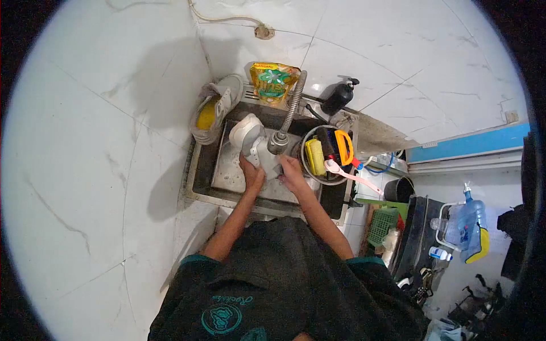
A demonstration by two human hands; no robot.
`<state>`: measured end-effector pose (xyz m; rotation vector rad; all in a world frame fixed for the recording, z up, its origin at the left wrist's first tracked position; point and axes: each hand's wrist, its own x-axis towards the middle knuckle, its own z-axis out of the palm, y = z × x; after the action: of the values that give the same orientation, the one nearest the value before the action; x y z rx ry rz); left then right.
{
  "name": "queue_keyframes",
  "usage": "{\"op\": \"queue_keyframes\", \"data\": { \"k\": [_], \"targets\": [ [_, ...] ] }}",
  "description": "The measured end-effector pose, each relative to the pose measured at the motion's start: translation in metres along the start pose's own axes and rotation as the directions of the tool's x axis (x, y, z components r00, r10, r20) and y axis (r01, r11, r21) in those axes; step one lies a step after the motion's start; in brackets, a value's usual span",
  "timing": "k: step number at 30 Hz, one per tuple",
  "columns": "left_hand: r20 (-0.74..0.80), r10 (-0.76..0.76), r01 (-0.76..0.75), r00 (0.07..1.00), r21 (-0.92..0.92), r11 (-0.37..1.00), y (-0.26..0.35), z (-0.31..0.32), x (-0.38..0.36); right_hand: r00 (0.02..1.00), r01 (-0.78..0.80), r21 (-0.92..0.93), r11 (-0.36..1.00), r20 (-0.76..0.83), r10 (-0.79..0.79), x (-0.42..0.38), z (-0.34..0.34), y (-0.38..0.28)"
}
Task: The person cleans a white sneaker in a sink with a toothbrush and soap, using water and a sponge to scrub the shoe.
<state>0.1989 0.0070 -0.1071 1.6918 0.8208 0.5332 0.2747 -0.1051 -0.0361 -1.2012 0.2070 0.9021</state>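
Observation:
Over the metal sink (227,176), my left hand (253,176) is closed around a white-and-grey shoe (245,135), which is tilted under the faucet. My right hand (292,172) has its fingers curled at the near right edge of the same shoe, just below the faucet head (278,143); its fingertips are partly hidden. A flexible metal faucet hose (295,102) comes down from the back. Another light shoe (219,108), with a yellow insole, rests on the sink's back left corner.
A round tub (331,181) at the sink's right holds a yellow sponge (314,156), an orange-handled brush (343,146) and a pink brush (352,176). Behind stand a yellow detergent pouch (274,82) and a black pump bottle (339,98). A tiled wall (114,148) borders the left.

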Motion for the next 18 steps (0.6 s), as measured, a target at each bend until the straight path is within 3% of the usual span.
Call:
{"op": "queue_keyframes", "data": {
  "k": [3,6,9,12,15,18],
  "targets": [
    [0.033,0.028,-0.027,0.999,-0.026,0.999,-0.003,0.0,-0.003,0.995,0.051,-0.077,0.996,0.086,-0.045,-0.004,0.0,0.004],
    [0.089,0.016,-0.012,0.996,-0.047,0.999,0.0,-0.001,-0.001,0.999,-0.031,-0.18,0.983,-0.03,0.026,0.001,0.0,0.002],
    [0.064,-0.025,0.03,0.998,-0.073,0.997,0.005,-0.002,0.001,0.976,-0.17,-0.109,0.979,0.12,0.183,0.004,-0.008,-0.014],
    [0.009,-0.071,0.071,0.997,0.006,0.997,0.001,-0.004,-0.006,0.953,-0.181,-0.16,0.97,0.215,0.213,0.012,-0.016,-0.024],
    [-0.008,-0.073,0.074,0.997,0.117,0.99,0.0,-0.01,-0.004,0.957,-0.249,0.195,0.949,0.198,0.21,0.017,-0.017,-0.015],
    [-0.046,-0.101,0.106,0.994,0.137,0.985,0.001,-0.014,-0.005,0.943,-0.321,0.546,0.774,0.261,0.207,0.003,-0.004,-0.006]
  ]
}}
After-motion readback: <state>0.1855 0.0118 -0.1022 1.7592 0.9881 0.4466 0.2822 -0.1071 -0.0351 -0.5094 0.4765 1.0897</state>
